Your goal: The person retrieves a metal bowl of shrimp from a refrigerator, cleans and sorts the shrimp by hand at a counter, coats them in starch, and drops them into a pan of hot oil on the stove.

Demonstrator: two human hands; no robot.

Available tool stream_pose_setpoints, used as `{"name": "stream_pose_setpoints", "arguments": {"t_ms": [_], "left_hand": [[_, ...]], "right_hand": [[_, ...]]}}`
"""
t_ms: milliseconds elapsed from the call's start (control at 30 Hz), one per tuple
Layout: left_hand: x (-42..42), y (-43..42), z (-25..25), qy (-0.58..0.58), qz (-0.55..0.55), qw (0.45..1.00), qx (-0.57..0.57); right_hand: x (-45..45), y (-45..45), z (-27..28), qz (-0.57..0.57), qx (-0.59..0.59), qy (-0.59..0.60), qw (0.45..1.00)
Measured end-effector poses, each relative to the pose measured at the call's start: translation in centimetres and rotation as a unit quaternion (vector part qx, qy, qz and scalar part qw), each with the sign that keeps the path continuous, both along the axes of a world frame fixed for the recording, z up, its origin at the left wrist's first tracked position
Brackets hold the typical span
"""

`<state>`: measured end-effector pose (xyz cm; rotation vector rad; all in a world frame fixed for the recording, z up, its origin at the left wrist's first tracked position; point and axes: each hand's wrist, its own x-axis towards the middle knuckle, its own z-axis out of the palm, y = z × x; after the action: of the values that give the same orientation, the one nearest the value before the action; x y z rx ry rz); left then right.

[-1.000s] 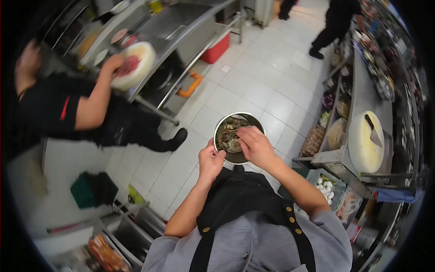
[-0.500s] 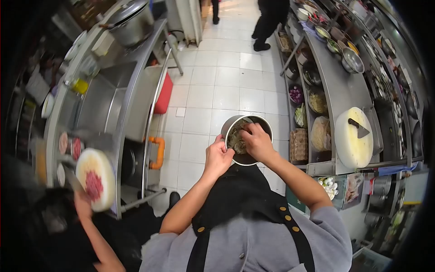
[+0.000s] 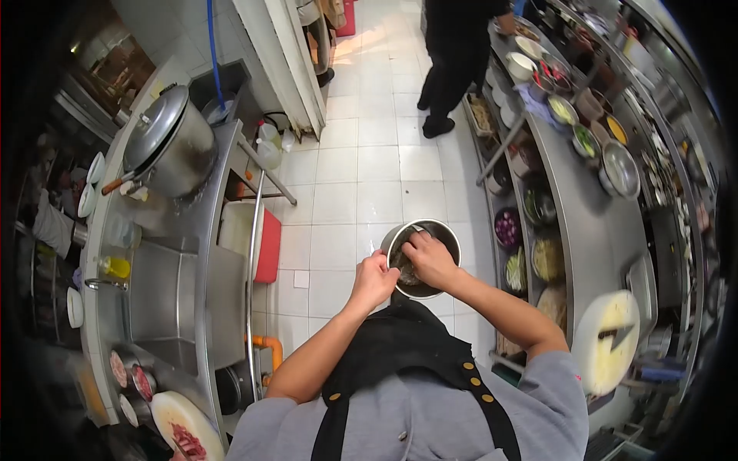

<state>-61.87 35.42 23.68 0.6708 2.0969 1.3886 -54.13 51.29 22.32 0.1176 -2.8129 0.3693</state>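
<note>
A deep metal pot (image 3: 445,233) is held in front of my dark apron, above the tiled floor. My left hand (image 3: 374,281) is closed on its left rim, the thumb side against the edge. My right hand (image 3: 428,260) reaches down into the pot with curled fingers. Grey-brown, wet-looking food (image 3: 407,274) lies inside, too obscured to name. The right fingertips are in the food, and whatever they pinch is hidden.
A steel sink (image 3: 163,300), lidded stockpot (image 3: 181,138) and cutting board with red meat (image 3: 173,411) line the left. At right, a counter (image 3: 588,215) holds bowls and a round board with a cleaver (image 3: 613,338). A dark-clothed person (image 3: 453,61) stands ahead.
My view has moved forward along the aisle, so both counters sit lower in view and the dark-clothed person looks nearer. My right hand still works inside the pot; my left keeps its grip.
</note>
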Motion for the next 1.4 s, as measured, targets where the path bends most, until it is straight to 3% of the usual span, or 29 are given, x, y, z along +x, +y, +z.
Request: {"name": "stream_pose_setpoints", "arguments": {"t_ms": [67, 167, 267, 333, 400, 467, 533, 600, 700, 933, 1067, 1167, 1300, 1400], "left_hand": [[-4.1, 2.4, -1.1, 0.051, 0.036, 0.998, 0.022], [-10.8, 5.8, -1.8, -0.077, 0.08, 0.992, 0.065], [-18.3, 8.8, -2.2, -0.088, 0.098, 0.991, -0.009], [-23.8, 11.1, -3.8, -0.106, 0.109, 0.988, 0.006], [-29.5, 13.7, -3.7, -0.036, 0.109, 0.986, 0.121], [-35.4, 16.2, -3.6, -0.052, 0.123, 0.985, 0.106], [-42.1, 19.9, -4.9, -0.007, 0.12, 0.977, 0.175], [-47.8, 22.8, -0.7, -0.054, 0.109, 0.986, 0.115], [-55.3, 27.6, 2.1, 0.037, 0.08, 0.99, 0.114], [-72.0, 40.5, 0.3, -0.006, 0.014, 0.989, 0.147], [-80.5, 49.9, 0.1, -0.001, -0.001, 0.991, 0.133], [-86.9, 56.2, -0.3, 0.031, 0.012, 0.993, 0.11], [-93.8, 64.4, 1.7, 0.019, 0.028, 0.996, 0.079], [-99.0, 70.7, 0.6, 0.014, 0.038, 0.997, 0.069]], "right_hand": [[-4.9, 2.7, 0.2, 0.002, -0.012, -0.001, 1.0], [-12.7, 6.3, 0.1, 0.024, -0.007, 0.005, 1.0], [-21.2, 10.1, -0.3, 0.057, -0.001, -0.012, 0.998], [-26.9, 12.5, -0.3, 0.063, 0.022, 0.005, 0.998], [-32.2, 15.3, 0.4, 0.079, 0.009, 0.029, 0.996], [-37.6, 18.3, 1.1, 0.099, -0.036, 0.085, 0.991], [-42.6, 21.5, 2.7, 0.093, -0.053, 0.104, 0.989], [-46.7, 24.1, 4.7, 0.049, -0.063, 0.125, 0.989], [-52.7, 28.7, 5.8, 0.031, -0.078, 0.146, 0.986], [-67.7, 40.8, 5.7, -0.031, -0.151, 0.167, 0.974], [-78.0, 50.3, 3.4, -0.05, -0.224, 0.077, 0.97], [-87.1, 56.2, 3.0, -0.177, -0.165, 0.098, 0.965], [-97.2, 63.7, 0.5, -0.224, -0.127, 0.026, 0.966], [-103.0, 68.9, 0.8, -0.264, -0.113, 0.007, 0.958]]}}
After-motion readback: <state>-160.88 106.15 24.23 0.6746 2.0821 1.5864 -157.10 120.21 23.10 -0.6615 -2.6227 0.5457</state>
